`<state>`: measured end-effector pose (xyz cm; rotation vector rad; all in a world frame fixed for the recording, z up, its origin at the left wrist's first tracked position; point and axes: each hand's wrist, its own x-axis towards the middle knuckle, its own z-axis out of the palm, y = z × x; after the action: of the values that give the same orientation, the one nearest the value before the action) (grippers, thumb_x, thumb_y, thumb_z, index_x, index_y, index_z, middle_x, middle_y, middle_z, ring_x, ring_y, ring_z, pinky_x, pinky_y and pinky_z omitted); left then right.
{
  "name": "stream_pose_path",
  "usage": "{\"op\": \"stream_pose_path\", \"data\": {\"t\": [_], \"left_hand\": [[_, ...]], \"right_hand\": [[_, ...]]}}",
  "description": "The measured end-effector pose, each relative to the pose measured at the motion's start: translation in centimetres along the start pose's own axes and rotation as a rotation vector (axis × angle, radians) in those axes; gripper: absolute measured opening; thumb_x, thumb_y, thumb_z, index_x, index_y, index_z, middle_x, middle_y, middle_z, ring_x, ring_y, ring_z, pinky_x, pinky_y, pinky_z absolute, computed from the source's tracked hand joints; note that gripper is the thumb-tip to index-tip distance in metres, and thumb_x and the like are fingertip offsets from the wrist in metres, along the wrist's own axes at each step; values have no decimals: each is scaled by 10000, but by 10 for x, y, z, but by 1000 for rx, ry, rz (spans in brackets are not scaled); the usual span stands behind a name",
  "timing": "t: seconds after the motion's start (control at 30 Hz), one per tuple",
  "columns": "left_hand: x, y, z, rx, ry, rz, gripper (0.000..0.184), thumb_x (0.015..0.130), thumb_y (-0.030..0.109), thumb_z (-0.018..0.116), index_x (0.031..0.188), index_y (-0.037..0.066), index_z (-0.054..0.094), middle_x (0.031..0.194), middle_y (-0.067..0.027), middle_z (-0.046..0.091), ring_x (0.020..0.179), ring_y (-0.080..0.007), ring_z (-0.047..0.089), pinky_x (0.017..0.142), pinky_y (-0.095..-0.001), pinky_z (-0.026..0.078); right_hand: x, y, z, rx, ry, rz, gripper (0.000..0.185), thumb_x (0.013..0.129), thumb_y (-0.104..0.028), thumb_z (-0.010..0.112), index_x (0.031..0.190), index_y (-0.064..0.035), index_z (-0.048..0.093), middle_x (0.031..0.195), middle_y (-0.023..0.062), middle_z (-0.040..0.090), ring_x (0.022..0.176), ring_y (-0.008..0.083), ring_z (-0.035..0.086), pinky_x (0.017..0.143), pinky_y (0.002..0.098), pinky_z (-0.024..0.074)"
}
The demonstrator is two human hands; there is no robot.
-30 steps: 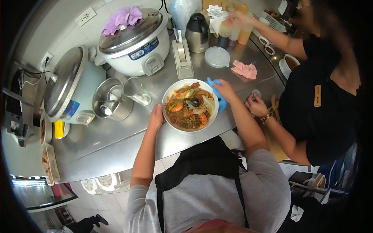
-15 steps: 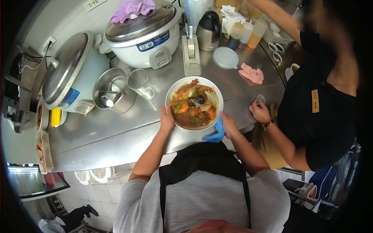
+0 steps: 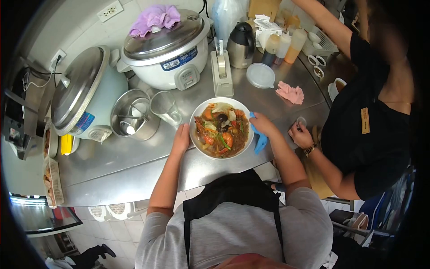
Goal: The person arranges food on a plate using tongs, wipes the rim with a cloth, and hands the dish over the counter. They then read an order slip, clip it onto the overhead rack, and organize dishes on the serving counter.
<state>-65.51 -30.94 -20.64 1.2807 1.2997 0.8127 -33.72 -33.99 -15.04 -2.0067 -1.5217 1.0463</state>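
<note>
1. Wht bowl (image 3: 242, 106) on stl counter (image 3: 134, 158), nr front edge, btwn both hands; holds noodle/veg/prawn mix (image 3: 221, 130).
2. L hand (image 3: 181, 138) at bowl's L side, fingers tog.; can't tell if they curl under.
3. R hand (image 3: 263, 124) grips blue cloth (image 3: 260, 142) at bowl's R side; part of cloth hangs below hand.
4. Tape dispenser (image 3: 222, 85) just behind bowl; clr glass (image 3: 165, 107) behind L hand, w/ stl pot (image 3: 151, 131) next to it.
5. Pink cloth (image 3: 290, 93) & round lid (image 3: 260, 75) lie back R.
6. Co-worker's hand (image 3: 303, 136), R of person's R arm, holds sm. clr cup (image 3: 301, 120).
7. 2 lidded cookers back L; purple cloth (image 3: 156, 20) atop one.
</note>
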Motion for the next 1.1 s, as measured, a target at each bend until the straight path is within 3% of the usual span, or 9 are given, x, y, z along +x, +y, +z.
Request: {"op": "stream_pose_path", "data": {"t": [0.17,0.27,0.37,0.43,0.63,0.7,0.77,0.9,1.1], "left_hand": [[4,37,14,-26,139,79,338,865,246,330,1022,-9,486,940,-129,537,900,-206,488,806,-292,358],[9,25,22,-105,219,73,314,855,197,326,1025,-11,488,927,-130,542,871,-199,501,783,-294,372],[11,19,26,-112,287,67,306,849,190,333,1005,-15,498,904,-125,549,844,-200,510,764,-299,382],[11,19,27,-89,305,82,305,848,194,337,988,-17,506,888,-125,553,825,-202,514,751,-303,387],[21,-7,30,-110,338,87,274,844,190,342,936,-10,505,826,-121,543,793,-205,511,728,-310,390],[2,1,41,-395,339,38,235,848,199,343,929,12,461,779,-99,528,762,-218,506,713,-314,392],[-15,-22,39,-241,269,70,201,858,224,348,920,46,418,761,-71,517,686,-186,507,615,-307,419],[-79,11,37,-501,-212,-403,285,866,325,313,883,67,433,654,-70,540,508,-144,525,408,-230,394],[-33,0,23,-274,-130,-277,397,862,376,255,822,42,465,552,-52,524,396,-105,481,306,-191,330]], "right_hand": [[51,-8,8,-335,88,-184,343,706,-175,469,962,47,523,903,186,571,804,247,564,719,332,423],[47,-22,2,-19,-70,-4,374,727,-214,485,997,44,505,936,175,567,808,246,567,731,329,431],[55,31,36,486,95,123,372,766,-253,489,1012,25,498,915,143,574,760,222,571,691,321,449],[-11,-5,29,691,62,198,363,797,-272,494,1029,6,489,912,122,569,762,178,565,657,298,460],[-92,-15,74,843,-170,312,346,817,-252,489,1036,15,478,873,87,569,726,146,556,632,280,472],[-90,-10,69,874,-176,293,348,818,-244,487,1035,27,473,873,85,568,725,149,554,640,282,471],[-84,-7,53,894,-177,307,348,817,-233,488,1031,40,470,888,89,564,740,151,551,657,284,467],[-51,30,41,814,64,222,338,812,-221,475,1009,53,479,894,108,560,757,159,545,678,286,451],[-40,17,37,694,154,204,457,798,-272,466,1078,87,427,954,156,540,845,196,524,721,291,426]]}}
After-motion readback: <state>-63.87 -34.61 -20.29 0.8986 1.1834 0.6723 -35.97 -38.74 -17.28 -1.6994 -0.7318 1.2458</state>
